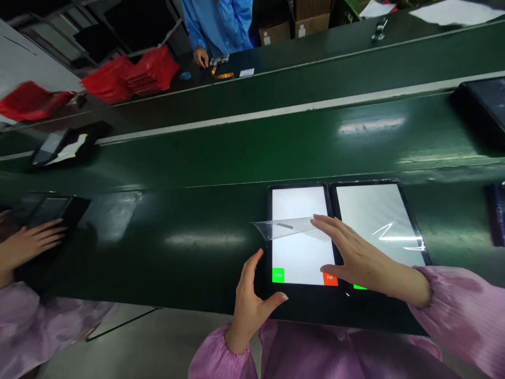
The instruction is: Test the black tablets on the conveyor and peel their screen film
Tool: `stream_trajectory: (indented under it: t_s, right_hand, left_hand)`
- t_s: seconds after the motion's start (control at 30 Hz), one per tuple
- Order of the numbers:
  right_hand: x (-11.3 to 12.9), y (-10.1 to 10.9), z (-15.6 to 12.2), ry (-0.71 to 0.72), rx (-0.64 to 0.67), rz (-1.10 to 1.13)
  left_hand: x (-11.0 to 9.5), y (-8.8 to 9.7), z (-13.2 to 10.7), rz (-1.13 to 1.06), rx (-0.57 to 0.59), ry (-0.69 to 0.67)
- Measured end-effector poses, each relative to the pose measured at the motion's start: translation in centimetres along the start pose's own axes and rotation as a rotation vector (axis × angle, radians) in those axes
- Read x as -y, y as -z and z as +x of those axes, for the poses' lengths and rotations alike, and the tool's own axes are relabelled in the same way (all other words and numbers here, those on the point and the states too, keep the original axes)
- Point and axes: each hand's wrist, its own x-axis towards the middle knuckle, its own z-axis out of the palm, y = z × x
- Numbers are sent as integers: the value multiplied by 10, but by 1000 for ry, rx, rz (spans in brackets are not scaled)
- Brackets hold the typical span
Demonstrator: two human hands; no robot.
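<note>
The right hand [355,252] lay spread, its fingertips [317,221] on the end of a clear film strip [282,227], though glare left it unclear whether they pinched it. The strip slanted across the upper screen of a tablet [300,263]. The left hand [252,300] stood open, thumb and fingers apart about that tablet's lower left corner. A second tablet [374,221] lay just right of it on the green conveyor belt [197,210]; well left, a co-worker's hand [29,242] rested on another tablet [49,210].
</note>
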Motion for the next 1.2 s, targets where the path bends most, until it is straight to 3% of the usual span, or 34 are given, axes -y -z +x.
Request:
stream_trajectory:
  t_s: [0.2, 0.43, 0.7, 0.93, 1.1, 1.13, 1.2]
  right_hand:
    - [-12, 5, 8, -17, -93, 10]
    - [-12, 33, 17, -245, -112, 389]
    - [-8, 44, 5, -297, -103, 585]
    - [6, 36, -10, -337, 15, 561]
    - [23, 46, -33, -226, 240, 430]
    - [26, 46, -41, -186, 224, 386]
    - [27, 41, -60, -113, 63, 213]
  left_hand:
    - [-1, 1, -5, -2, 13, -12]
    - [-3, -2, -12, -5, 39, 123]
    - [-1, -8, -15, 25, -30, 68]
    - [-1, -9, -13, 1, -71, -5]
    - [-2, -3, -15, 43, -75, 12]
    - [-1, -1, -18, 53, -77, -10]
    - [4, 2, -27, 82, -50, -91]
